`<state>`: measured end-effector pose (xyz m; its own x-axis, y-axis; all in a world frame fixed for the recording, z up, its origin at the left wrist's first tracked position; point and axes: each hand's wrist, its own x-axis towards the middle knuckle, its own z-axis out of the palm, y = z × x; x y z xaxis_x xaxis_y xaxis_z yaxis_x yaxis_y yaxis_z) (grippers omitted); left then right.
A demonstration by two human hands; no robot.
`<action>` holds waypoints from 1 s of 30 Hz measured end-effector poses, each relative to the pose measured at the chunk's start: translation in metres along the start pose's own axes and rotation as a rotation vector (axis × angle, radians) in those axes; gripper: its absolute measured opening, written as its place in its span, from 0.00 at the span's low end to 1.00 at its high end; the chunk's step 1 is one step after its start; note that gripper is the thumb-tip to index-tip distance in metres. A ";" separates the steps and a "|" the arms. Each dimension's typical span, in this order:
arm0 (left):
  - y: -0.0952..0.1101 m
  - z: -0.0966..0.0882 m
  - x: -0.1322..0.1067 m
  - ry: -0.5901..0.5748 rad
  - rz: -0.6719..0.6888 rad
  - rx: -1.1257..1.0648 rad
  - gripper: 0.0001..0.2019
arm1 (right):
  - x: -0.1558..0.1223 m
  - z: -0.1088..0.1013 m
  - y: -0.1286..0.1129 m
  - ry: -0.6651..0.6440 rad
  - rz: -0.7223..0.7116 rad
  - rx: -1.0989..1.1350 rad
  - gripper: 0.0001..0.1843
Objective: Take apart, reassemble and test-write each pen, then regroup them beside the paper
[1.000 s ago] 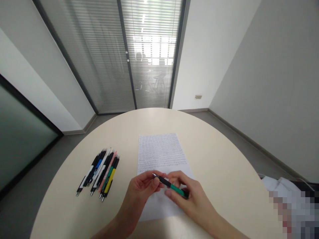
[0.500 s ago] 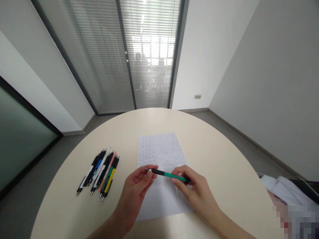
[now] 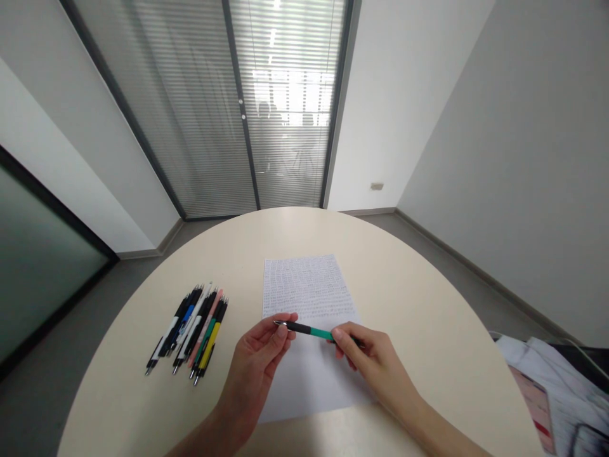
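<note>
A green and black ballpoint pen (image 3: 320,332) with a silver tip is held level between my two hands, above a sheet of paper (image 3: 304,374). My left hand (image 3: 266,349) pinches the tip end between thumb and fingers. My right hand (image 3: 368,355) grips the other end, thumb on top and fingers curled beneath, hiding the pen's rear part. Rows of handwriting fill the upper part of the sheet; its lower part is blank.
Several pens (image 3: 190,330) in black, white, blue, pink, green and yellow lie side by side on the round cream table (image 3: 404,266), left of the paper. Beyond the table's right edge are white cloth or papers (image 3: 566,374) and a pink item (image 3: 533,406).
My right thumb has moved onto the top of the pen, and the fingers have curled under it. The tip now points out past the left fingers. The pen has shifted slightly left.
</note>
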<state>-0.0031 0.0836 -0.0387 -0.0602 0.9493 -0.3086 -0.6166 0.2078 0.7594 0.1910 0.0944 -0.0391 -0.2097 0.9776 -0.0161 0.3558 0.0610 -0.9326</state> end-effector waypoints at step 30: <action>0.000 -0.001 0.000 0.034 -0.022 -0.063 0.14 | 0.003 0.003 0.000 0.019 0.112 0.372 0.20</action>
<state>-0.0035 0.0833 -0.0393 -0.0723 0.9359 -0.3448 -0.6665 0.2118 0.7148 0.1874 0.0964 -0.0398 -0.1705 0.9778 -0.1222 0.0206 -0.1204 -0.9925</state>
